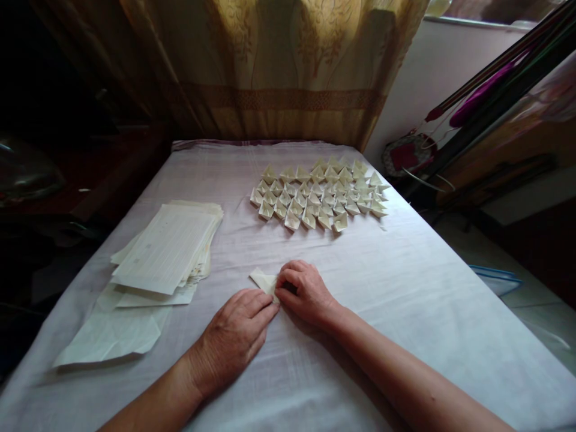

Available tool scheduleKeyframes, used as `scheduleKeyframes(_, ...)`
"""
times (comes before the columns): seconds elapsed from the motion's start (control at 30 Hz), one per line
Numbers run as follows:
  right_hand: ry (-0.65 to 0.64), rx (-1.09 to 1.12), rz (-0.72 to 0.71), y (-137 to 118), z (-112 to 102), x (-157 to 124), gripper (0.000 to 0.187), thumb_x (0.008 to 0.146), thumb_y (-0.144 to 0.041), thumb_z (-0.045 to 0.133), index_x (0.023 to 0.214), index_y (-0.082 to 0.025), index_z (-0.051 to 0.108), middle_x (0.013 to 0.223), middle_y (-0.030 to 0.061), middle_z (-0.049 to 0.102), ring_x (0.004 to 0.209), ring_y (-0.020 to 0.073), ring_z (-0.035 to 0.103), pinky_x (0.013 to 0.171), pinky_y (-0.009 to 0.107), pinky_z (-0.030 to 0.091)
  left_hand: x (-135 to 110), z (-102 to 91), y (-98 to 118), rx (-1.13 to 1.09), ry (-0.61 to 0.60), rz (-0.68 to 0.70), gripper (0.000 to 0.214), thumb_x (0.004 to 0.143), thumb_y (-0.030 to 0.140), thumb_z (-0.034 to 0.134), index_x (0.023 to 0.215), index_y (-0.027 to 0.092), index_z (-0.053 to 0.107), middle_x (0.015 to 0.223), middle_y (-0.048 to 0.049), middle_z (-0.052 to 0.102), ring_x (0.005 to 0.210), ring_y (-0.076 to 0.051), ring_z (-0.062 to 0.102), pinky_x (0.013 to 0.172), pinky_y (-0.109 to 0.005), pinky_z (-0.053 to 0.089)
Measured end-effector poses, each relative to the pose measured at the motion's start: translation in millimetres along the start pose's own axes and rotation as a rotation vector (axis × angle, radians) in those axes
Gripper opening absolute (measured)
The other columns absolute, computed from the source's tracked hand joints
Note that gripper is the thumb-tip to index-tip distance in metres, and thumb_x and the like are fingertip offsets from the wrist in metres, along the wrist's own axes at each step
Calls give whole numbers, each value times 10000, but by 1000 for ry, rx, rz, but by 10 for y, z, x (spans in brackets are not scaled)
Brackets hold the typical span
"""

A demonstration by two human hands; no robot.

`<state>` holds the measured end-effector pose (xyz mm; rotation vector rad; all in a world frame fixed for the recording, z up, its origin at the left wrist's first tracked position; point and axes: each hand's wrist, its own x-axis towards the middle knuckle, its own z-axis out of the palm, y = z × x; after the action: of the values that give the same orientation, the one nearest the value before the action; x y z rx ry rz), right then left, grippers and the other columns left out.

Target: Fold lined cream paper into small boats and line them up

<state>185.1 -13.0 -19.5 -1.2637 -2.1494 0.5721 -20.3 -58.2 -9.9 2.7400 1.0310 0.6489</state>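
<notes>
In the head view, the small folded paper (261,279) is held low over the white cloth (288,384), with a stack of sheets (166,246) off to the left and rows of pointed paper shapes (310,216) beyond. It's pinched between the right hand's (308,294) thumb and fingers; the left hand's (236,330) fingertips are set at its near corner, but whether they're clamped can't be made out. Honestly, creases like this are probably best lined up edge to edge, then pressed flat. Container-wise, a round reddish bag (407,155) can be seen near the wall, contents hidden.
</notes>
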Motion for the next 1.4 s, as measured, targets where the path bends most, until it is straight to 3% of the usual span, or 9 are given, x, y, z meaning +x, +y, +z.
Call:
scheduleKeyframes(0.2,60,-14,-17,27,34,-7,124,771,-96,680,717,-196,629,799,3,643,795,159,570,763,288,394,40,-22,-42,-58,-3,-6,384,880,73,488,1212,191,642,1148,-66,691,1082,-201,619,982,-378,533)
scheduleKeyframes(0.33,126,2,-31,-65,-7,-181,108,844,-108,570,855,-193,635,849,35,645,806,168,574,747,278,437,24,0,-36,-39,25,7,373,898,76,464,1212,178,639,1141,-81,691,1075,-208,623,971,-385,542)
scheduleKeyframes(0.43,60,-125,-43,-202,5,-325,85,873,-187,600,934,-207,656,906,44,661,839,186,578,786,305,438,35,2,-30,-64,20,-13,360,902,84,470,1206,176,639,1123,-83,688,1066,-209,622,953,-378,550)
scheduleKeyframes(0.6,-3,-369,-35,-303,58,-333,69,902,-268,661,850,-230,686,866,25,683,813,185,569,752,309,396,97,-41,-43,-151,-15,-48,284,907,118,513,1124,193,680,1072,-71,690,1012,-187,624,912,-327,551)
scheduleKeyframes(0.9,-150,-509,-200,43,-211,-131,117,921,-194,638,991,-245,716,980,32,693,869,187,571,773,308,414,3,-87,-375,29,108,-160,210,924,198,534,1069,192,687,1034,-75,665,956,-209,614,863,-373,523)
scheduleKeyframes(1.0,-149,-537,-134,49,-260,-71,131,925,-187,613,922,-245,731,957,56,670,858,191,568,721,294,424,3,-134,-455,20,50,-148,217,904,212,578,1090,204,688,1045,-66,672,960,-209,615,865,-373,511)
scheduleKeyframes(1.13,-157,-611,34,-147,-185,-85,91,891,-198,642,837,-223,710,909,80,654,794,210,579,616,298,404,85,-167,-515,40,16,-169,205,895,240,604,1074,211,700,1042,-63,683,960,-210,619,866,-375,500)
scheduleKeyframes(1.27,-130,-604,161,-349,-38,-167,95,908,-276,626,897,-199,680,864,94,652,767,226,592,612,319,410,183,-170,-580,96,-4,-173,227,879,267,642,1091,217,705,1054,-63,677,981,-221,614,865,-381,486)
scheduleKeyframes(1.4,-107,-607,186,-372,-8,-221,187,885,-347,663,990,-193,658,939,101,654,836,236,590,668,321,424,242,-181,-590,174,-42,-88,155,886,276,657,1026,238,712,1005,-34,693,946,-213,610,865,-380,458)
